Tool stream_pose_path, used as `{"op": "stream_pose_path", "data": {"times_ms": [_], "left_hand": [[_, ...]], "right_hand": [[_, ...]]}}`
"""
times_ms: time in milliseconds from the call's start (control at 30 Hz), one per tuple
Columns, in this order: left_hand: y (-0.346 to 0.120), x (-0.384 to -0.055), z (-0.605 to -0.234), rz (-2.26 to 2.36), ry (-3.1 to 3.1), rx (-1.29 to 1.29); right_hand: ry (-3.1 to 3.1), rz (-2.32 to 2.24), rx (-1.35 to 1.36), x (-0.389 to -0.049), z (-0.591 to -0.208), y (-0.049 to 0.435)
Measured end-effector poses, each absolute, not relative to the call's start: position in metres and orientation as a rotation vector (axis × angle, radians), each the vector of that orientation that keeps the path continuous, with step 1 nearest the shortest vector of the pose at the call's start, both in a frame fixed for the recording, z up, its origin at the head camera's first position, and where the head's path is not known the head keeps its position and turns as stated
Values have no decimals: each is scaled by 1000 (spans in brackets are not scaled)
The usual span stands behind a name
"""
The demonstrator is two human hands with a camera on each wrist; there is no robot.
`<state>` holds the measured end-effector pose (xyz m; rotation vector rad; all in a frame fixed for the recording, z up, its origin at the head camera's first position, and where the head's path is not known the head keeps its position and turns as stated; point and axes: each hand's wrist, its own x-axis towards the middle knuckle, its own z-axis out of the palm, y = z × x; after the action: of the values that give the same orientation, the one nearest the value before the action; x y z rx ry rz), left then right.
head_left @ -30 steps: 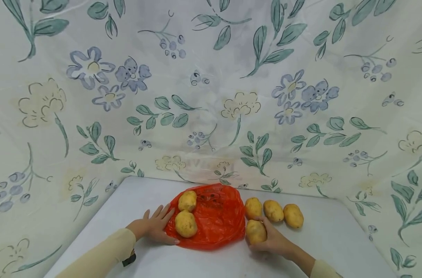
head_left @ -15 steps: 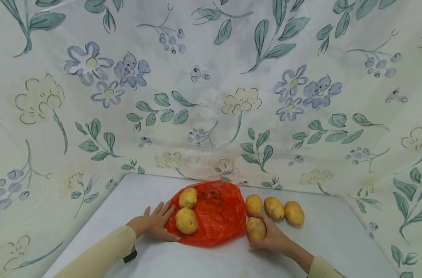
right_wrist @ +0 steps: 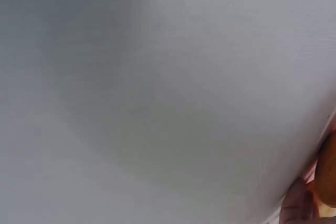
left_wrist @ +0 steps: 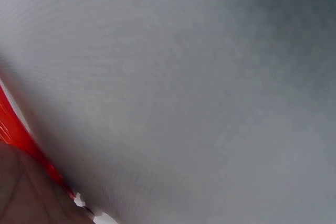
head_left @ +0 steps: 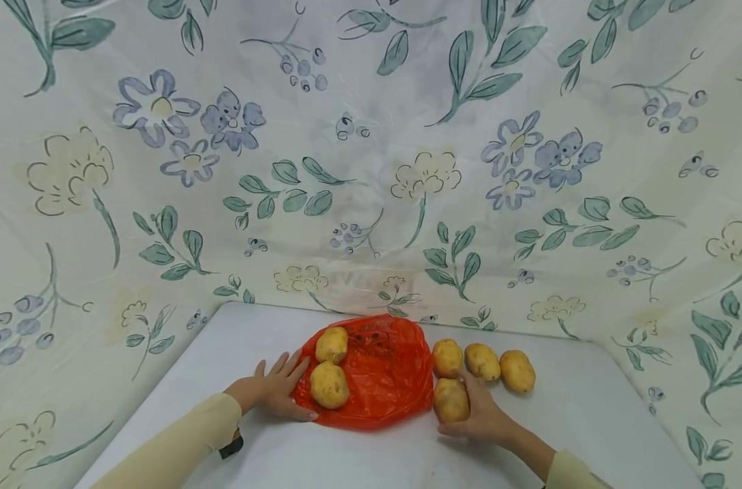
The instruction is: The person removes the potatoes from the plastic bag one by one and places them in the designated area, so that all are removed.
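A red plastic bag (head_left: pixel 385 380) lies flattened on the white table, with two potatoes (head_left: pixel 330 385) on its left part. My left hand (head_left: pixel 277 392) rests with spread fingers on the bag's left edge; the left wrist view catches part of the hand (left_wrist: pixel 31 190) beside a red strip of the bag (left_wrist: pixel 21 135). At the bag's right edge, my right hand (head_left: pixel 482 415) holds a potato (head_left: pixel 451 401), thumb at the near side and fingers behind it. Only the fingertips (right_wrist: pixel 296 203) and part of that potato (right_wrist: pixel 328 169) show in the right wrist view.
Three more potatoes (head_left: pixel 482 362) stand in a row behind and to the right of the right hand. A small dark object (head_left: pixel 231 447) shows under the left wrist. White table (head_left: pixel 322 462) surrounds the bag, and a flower-patterned cloth (head_left: pixel 371 170) hangs behind.
The view has tilted slightly, so everything sits a little higher in the picture. Both hands keep their places on the bag's edge and the potato.
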<state>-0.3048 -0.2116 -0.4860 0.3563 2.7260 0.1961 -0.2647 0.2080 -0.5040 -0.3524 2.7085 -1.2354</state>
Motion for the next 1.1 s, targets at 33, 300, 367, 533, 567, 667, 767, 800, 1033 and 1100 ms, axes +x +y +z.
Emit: {"op": "stream_pose_path", "data": {"times_ms": [33,300,367,533,567,667,767,800,1033,1100], "left_hand": [[-212,-305,-485,200,2726,359],[-211,-300,-480,218,2716,345],[-211,-300,-479,222,2709,341],[-212,-302,-481,233,2704,348],[-212,-302,-482,232,2705,348],[-213,-303,-485,222,2714,351],[-213,-304,-486,210,2719,355],[-213,-304,-487,207,2720,355],[-213,-305,-486,219,2713,348],[-211,-304,-485,226,2710,348]], "right_hand": [[2768,-1179,-350,-263,-504,208],[3372,-624,-561,-253,-494,223],[3475,-501,-605,-255,-492,230],[3590,-349,-571,-264,-492,253],[3596,-356,-552,-265,-493,259],[3598,-349,-455,-269,-494,274],[3599,-333,-378,-271,-495,287],[3604,-317,-358,-271,-496,292],[3646,-178,-298,-274,-497,324],[3656,-132,-287,-274,-498,333]]}}
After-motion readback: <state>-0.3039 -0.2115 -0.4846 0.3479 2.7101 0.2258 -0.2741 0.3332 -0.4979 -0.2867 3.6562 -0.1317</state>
